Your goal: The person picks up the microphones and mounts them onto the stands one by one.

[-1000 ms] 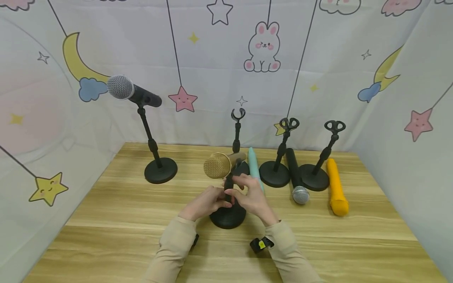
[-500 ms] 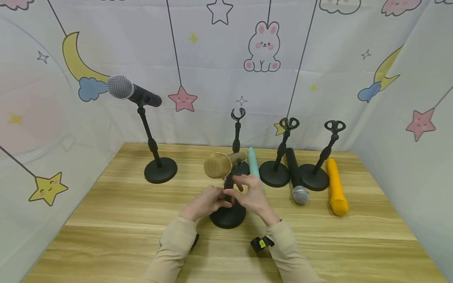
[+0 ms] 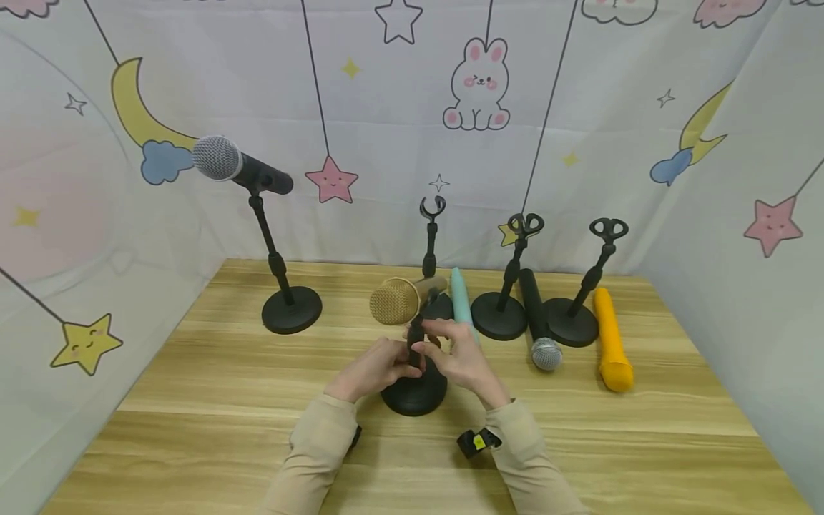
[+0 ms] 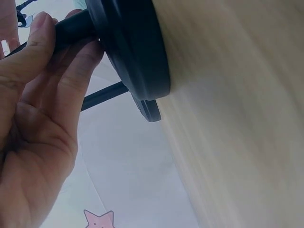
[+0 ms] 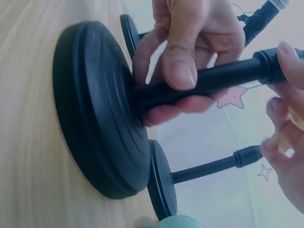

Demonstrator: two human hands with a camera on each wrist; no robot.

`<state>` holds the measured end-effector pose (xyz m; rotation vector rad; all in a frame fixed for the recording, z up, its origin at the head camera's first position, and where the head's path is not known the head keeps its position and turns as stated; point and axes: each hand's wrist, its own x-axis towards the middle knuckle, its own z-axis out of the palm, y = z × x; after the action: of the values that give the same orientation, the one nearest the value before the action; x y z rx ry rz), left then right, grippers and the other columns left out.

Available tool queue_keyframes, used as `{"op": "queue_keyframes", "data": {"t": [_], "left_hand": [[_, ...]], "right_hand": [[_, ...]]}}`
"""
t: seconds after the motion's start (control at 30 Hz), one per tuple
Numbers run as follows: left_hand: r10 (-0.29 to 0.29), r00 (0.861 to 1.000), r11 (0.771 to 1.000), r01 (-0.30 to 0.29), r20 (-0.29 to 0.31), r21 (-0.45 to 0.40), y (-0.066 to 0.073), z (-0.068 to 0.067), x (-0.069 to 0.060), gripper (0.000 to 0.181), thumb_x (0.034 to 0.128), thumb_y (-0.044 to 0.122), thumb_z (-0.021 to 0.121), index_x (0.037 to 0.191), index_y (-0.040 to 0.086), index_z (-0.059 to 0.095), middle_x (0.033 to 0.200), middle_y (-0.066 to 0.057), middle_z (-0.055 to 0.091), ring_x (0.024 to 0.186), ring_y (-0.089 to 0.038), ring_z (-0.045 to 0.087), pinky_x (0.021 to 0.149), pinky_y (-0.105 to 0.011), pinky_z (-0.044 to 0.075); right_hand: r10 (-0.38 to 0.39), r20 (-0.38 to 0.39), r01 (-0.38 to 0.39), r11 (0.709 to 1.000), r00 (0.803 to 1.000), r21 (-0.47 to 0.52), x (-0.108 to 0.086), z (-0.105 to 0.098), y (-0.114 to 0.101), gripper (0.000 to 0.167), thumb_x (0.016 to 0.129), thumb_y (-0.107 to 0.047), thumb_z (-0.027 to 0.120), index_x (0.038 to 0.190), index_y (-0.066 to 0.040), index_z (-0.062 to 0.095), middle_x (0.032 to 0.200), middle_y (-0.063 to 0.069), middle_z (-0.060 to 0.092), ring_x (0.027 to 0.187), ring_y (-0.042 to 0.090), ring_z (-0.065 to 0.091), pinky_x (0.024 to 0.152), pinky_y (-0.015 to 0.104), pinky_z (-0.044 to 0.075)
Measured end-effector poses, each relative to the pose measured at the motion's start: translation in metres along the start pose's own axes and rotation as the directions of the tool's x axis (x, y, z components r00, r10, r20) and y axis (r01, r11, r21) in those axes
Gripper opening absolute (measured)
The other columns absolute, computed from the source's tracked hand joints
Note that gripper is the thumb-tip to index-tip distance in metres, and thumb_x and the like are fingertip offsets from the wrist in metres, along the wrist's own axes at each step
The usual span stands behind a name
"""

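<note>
A gold microphone [image 3: 395,300] sits tilted in the clip of a black microphone stand [image 3: 414,393] at the middle of the table. My left hand [image 3: 378,366] grips that stand's lower pole just above the round base; the left wrist view shows the thumb [image 4: 40,35] on one side and fingers behind. Higher up, my right hand [image 3: 460,357] holds the thicker collar [image 5: 268,66] of the pole between thumb and fingers. The gold microphone's lower end is partly hidden by the clip.
At the left a black microphone [image 3: 260,174] rests on its own stand [image 3: 292,310]. Behind and right are stands with bare clips [image 3: 432,207], [image 3: 526,225], [image 3: 608,230]. Mint [image 3: 461,300], black [image 3: 539,315] and orange [image 3: 613,343] microphones lie on the table [image 3: 212,429].
The right thumb and fingers have shifted very slightly at the collar. The left hand, the stand and the gold microphone stay in place.
</note>
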<state>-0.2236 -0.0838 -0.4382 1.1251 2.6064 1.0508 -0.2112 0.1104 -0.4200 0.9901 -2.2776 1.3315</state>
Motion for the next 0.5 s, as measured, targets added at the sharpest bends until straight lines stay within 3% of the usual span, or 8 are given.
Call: {"op": "queue_keyframes", "data": {"t": [0.17, 0.33, 0.5], "left_hand": [[0.002, 1.000, 1.000, -0.002, -0.006, 0.015, 0.0023, 0.0000, 0.0006, 0.006, 0.0920, 0.015, 0.072, 0.094, 0.010, 0.072, 0.084, 0.001, 0.076, 0.078, -0.001, 0.063, 0.073, -0.017, 0.050], [-0.008, 1.000, 1.000, 0.009, -0.009, 0.018, 0.0018, 0.0007, 0.0006, 0.007, 0.0919, 0.015, 0.072, 0.094, 0.009, 0.071, 0.083, 0.000, 0.077, 0.075, 0.000, 0.062, 0.071, -0.016, 0.049], [-0.005, 1.000, 1.000, 0.005, -0.016, 0.029, 0.0013, 0.0010, -0.0001, 0.008, 0.0918, 0.015, 0.072, 0.095, 0.008, 0.071, 0.082, -0.001, 0.077, 0.073, 0.000, 0.063, 0.068, -0.016, 0.049]], "right_hand": [[-0.044, -0.063, 0.040, 0.997, 0.997, -0.060, -0.0005, 0.0028, -0.0003, 0.021, 0.084, -0.004, 0.078, 0.105, -0.003, 0.078, 0.087, 0.008, 0.076, 0.068, 0.016, 0.054, 0.071, 0.034, 0.041], [-0.079, -0.101, 0.071, 0.994, 0.992, -0.079, 0.0000, 0.0059, 0.0014, 0.021, 0.082, -0.003, 0.080, 0.103, -0.006, 0.079, 0.062, 0.001, 0.055, 0.060, 0.008, 0.035, 0.070, 0.025, 0.029], [-0.090, -0.131, 0.078, 0.993, 0.987, -0.087, -0.0001, 0.0086, 0.0014, 0.022, 0.079, -0.003, 0.081, 0.101, -0.005, 0.079, 0.057, 0.000, 0.046, 0.059, 0.004, 0.032, 0.071, 0.025, 0.030]]}}
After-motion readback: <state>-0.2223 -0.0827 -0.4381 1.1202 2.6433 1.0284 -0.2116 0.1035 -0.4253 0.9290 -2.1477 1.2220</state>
